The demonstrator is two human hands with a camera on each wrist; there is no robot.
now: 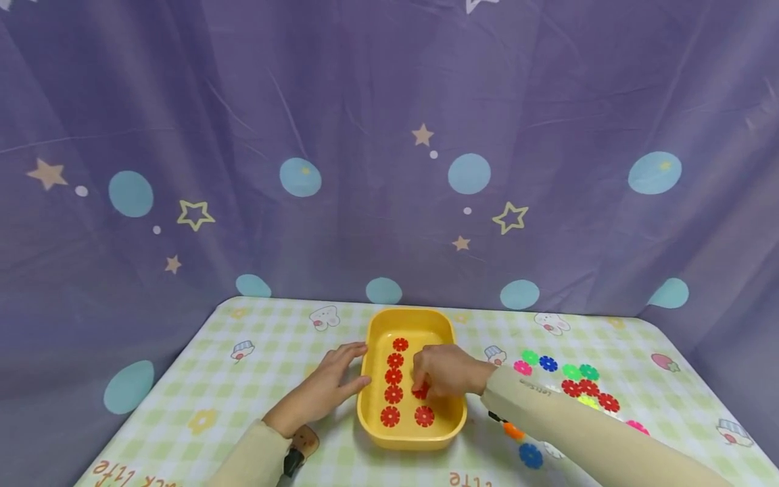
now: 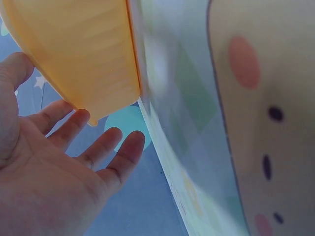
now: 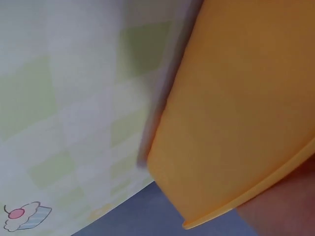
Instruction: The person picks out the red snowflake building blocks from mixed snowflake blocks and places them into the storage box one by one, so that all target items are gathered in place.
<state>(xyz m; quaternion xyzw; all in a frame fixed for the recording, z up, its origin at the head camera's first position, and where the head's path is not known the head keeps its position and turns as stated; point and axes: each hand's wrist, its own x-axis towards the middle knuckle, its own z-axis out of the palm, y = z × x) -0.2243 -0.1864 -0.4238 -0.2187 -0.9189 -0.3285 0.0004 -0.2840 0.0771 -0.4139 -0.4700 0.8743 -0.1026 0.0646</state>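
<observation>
A yellow plastic tray (image 1: 420,443) stands on the table, with a column of several red notched discs (image 1: 393,377) along its left side. Inside its right half, my right hand (image 1: 450,370) has curled fingers on a red notched disc (image 1: 420,392), partly hidden by the fingertips. Another red disc (image 1: 424,416) lies just nearer to me. My left hand (image 1: 325,385) touches the tray's left rim with spread, relaxed fingers, also seen in the left wrist view. In the right wrist view, the tray wall (image 3: 236,98) hides most of the right hand (image 3: 283,206).
Loose notched discs in several colours, such as a dark blue one (image 1: 548,364) and red ones (image 1: 588,387), lie right of the tray, partly behind the right sleeve. A blue disc (image 1: 531,455) lies nearer. A checked cloth (image 1: 243,392) covers the table; a purple curtain (image 1: 365,101) hangs behind.
</observation>
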